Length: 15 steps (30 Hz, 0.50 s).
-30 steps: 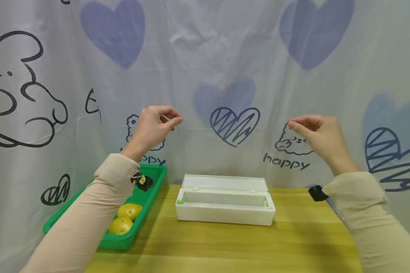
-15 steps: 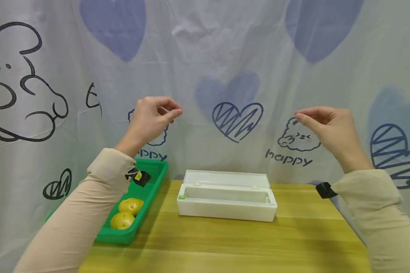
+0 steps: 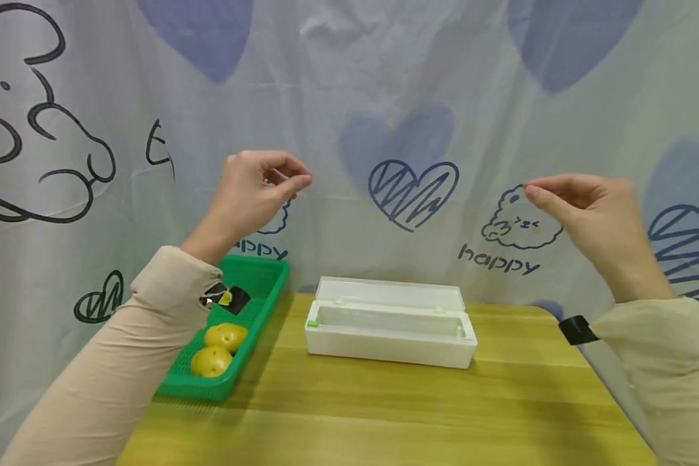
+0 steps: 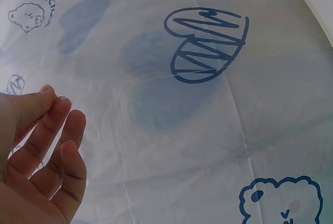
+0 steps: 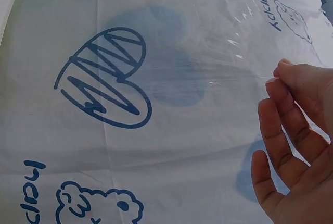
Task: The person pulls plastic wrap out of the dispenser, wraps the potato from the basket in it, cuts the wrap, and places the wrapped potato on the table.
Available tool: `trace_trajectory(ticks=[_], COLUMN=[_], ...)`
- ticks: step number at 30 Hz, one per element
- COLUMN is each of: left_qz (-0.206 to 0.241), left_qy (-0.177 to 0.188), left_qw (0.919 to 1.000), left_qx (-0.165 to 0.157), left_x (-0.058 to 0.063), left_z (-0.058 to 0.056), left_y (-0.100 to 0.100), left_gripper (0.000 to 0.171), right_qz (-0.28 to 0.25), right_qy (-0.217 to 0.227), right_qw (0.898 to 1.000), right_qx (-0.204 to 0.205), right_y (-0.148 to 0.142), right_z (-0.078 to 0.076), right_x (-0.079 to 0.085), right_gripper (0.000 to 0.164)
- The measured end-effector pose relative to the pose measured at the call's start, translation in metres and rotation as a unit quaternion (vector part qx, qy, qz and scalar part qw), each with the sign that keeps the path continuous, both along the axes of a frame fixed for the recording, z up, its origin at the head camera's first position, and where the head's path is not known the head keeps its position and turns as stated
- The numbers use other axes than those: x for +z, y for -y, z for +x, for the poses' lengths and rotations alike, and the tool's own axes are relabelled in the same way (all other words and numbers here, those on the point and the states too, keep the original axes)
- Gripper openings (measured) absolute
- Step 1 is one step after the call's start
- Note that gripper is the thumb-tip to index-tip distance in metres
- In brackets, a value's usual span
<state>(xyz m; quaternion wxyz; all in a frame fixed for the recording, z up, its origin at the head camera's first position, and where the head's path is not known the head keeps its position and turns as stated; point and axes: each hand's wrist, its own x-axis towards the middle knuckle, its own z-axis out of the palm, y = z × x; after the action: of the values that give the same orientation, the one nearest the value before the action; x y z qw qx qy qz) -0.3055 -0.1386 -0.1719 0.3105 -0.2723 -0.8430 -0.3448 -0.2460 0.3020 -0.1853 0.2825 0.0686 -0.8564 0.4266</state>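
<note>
Film [image 5: 234, 44], clear and super thin, up in the air between the left hand [image 3: 250, 194] and the right hand [image 3: 600, 217], showing mostly as shiny streaks in the right wrist view, so can't really tell where the edges run. Right one pinching it, thumb against the index fingertip, other fingers loosely bent. Left one in pretty much the same pinch, film almost impossible to make out at that end. Both well apart and roughly level. Down below on the table [image 3: 355, 414], long white box [image 3: 387, 344], lid [image 3: 393, 294] open at the back, little green tab [image 3: 312, 323] on its left end. Off to the left, partly behind the left sleeve [image 3: 93, 375], green basket [image 3: 270, 307] with two yellow roundish things [image 3: 211, 360] touching inside, potatoes or fruit, can't tell. Black gadgets [image 3: 578, 330] at both cuffs. Behind everything, pale curtain [image 3: 320, 97] with blue hearts [image 3: 576, 45] and "happy" lettering [image 3: 498, 260]
</note>
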Motion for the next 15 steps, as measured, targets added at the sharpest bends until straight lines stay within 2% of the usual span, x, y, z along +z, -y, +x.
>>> trace_trajectory(ticks=[3, 9, 15], left_qz=[-0.001, -0.006, -0.011], left_qy=[-0.003, -0.020, -0.033], left_qw=[1.0000, 0.9996, 0.9988], left_qx=[-0.007, -0.018, -0.035], left_x=[-0.001, -0.006, -0.019], left_z=[0.005, 0.019, 0.038], left_y=[0.001, 0.008, 0.015], left_gripper=[0.012, 0.011, 0.009], right_qz=[0.000, 0.008, 0.046], right_qy=[0.000, -0.032, -0.056], right_qw=[1.000, 0.999, 0.997], right_qx=[-0.003, -0.007, -0.015], right_y=[0.000, 0.003, 0.004], right_z=[0.006, 0.021, 0.042], right_x=[-0.002, -0.009, -0.020], right_gripper=[0.040, 0.035, 0.024])
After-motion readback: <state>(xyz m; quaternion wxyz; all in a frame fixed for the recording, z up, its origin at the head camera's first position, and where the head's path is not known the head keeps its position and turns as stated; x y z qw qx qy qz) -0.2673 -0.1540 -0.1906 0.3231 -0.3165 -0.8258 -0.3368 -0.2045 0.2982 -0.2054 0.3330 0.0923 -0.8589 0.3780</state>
